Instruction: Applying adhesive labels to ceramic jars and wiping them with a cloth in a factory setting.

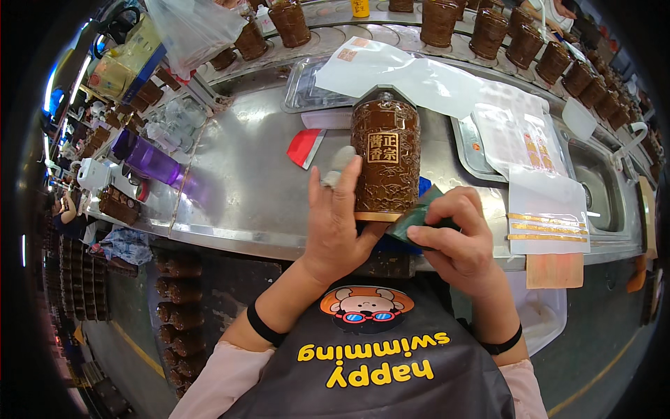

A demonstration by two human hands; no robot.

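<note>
A brown embossed bottle (pixel 386 178) with a gold square emblem and a gold band round its lower edge lies over the steel bench, its dark neck end away from me. My left hand (pixel 335 227) holds it at the near left, fingers along its side and thumb under the base. A pale cover wraps one fingertip. Pinched in my right hand (pixel 460 234) is a thin dark green flat piece (pixel 417 216), close against the bottle's lower right edge; its exact kind is unclear. Something blue (pixel 424 186) shows partly behind the bottle.
A red and white packet (pixel 305 148) rests left of the bottle. White backing sheets (pixel 447 84) and a sheet with gold strips (pixel 548 209) lie to the right, near a sink (pixel 601 194). A purple bottle (pixel 150 159) stands left. Several brown bottles line the conveyor (pixel 342 31) behind.
</note>
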